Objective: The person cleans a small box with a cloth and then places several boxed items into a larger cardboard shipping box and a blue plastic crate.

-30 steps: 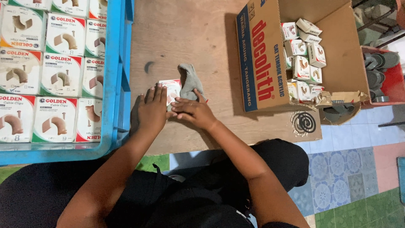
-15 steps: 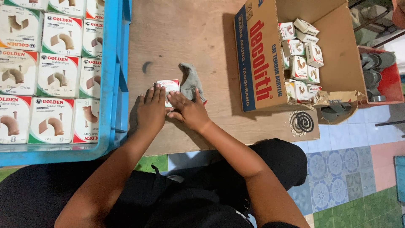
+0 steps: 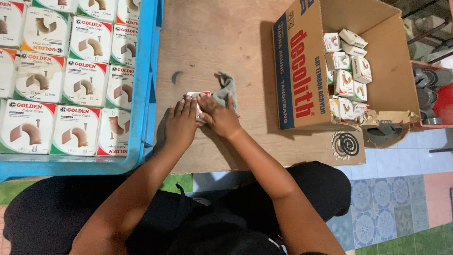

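At the middle of the frame, on the bare wooden desk [image 3: 226, 42], both hands met over a small white box [image 3: 197, 96]. The left hand [image 3: 180, 125] lay flat, fingers spread and extended, pressing on the box's near left side rather than closing around it. The right hand [image 3: 220, 115] covered the box's right part with fingers bent over it; a grey rag [image 3: 226, 89] sat under or against those fingers, though whether it was pinched or merely touched could not be told.

The step looked like wiping or tidying the box while it was pinned flat. Judging from this, the next move would call for a firm hold on the box with one hand while the other worked the rag, without sliding it on the smooth board.

Only a thin edge of the box showed above the fingers, so its face was hidden. Its visible edge ran left to right across the frame, suggesting a long axis lying roughly horizontal; which end led could not be told.

A blue crate [image 3: 146, 85] of larger boxes filled the upper left, and an open carton [image 3: 302, 71] of small boxes stood at the upper right, both well apart from the hands.
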